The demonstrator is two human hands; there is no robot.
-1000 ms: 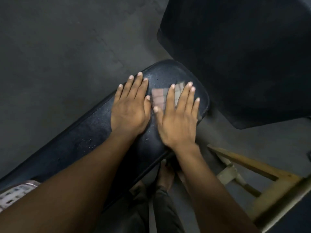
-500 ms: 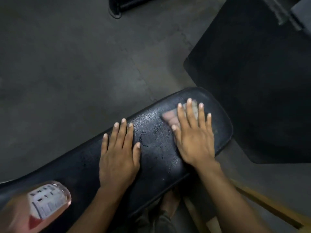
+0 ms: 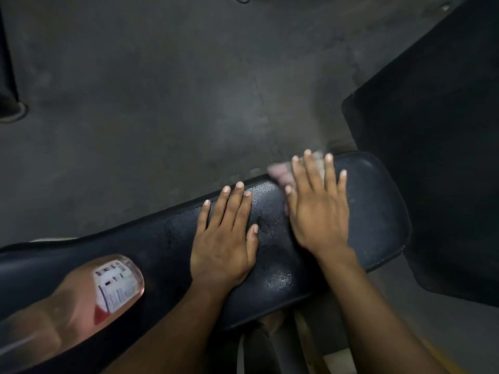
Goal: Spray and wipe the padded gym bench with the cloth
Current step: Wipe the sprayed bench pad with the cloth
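— Where is the bench?
— The black padded bench [image 3: 378,211] runs from lower left to centre right, wet in patches.
— And the hands?
— The right hand [image 3: 318,211], fingers spread flat, presses a blurred pinkish cloth [image 3: 280,172] at the far edge. The left hand [image 3: 224,238] lies flat beside it. A pink spray bottle [image 3: 102,287] lies lower left.

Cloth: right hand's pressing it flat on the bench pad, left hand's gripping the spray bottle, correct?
Not quite. In the head view the left hand lies flat on the bench pad, fingers straight, holding nothing. The spray bottle sits apart from it at lower left, on the pad. The rest holds: the right hand presses the cloth flat on the pad.
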